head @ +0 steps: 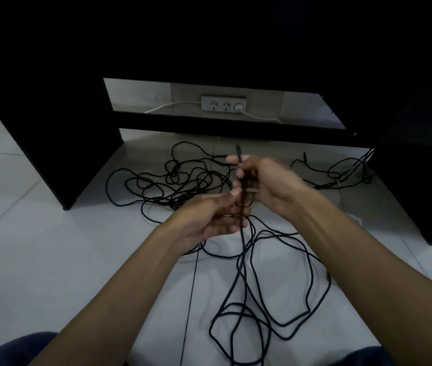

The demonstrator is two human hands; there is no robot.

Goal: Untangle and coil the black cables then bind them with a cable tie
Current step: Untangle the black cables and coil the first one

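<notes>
Long black cables [275, 281] lie in loose tangled loops on the white tiled floor, from near my knees to a denser tangle [167, 180] under the desk. My right hand [270, 183] grips a bunch of cable strands, and one plug end [238, 151] sticks up above its fingers. My left hand [214, 215] sits just below, fingers curled round the same strands. The bundle hangs down from both hands to the floor loops. No cable tie is in sight.
A black desk [51, 128] frames the space, its panels at left and right. A grey wall socket strip [223, 103] with a white lead sits behind the desk. More thin cables [346, 170] lie at the right by the desk side.
</notes>
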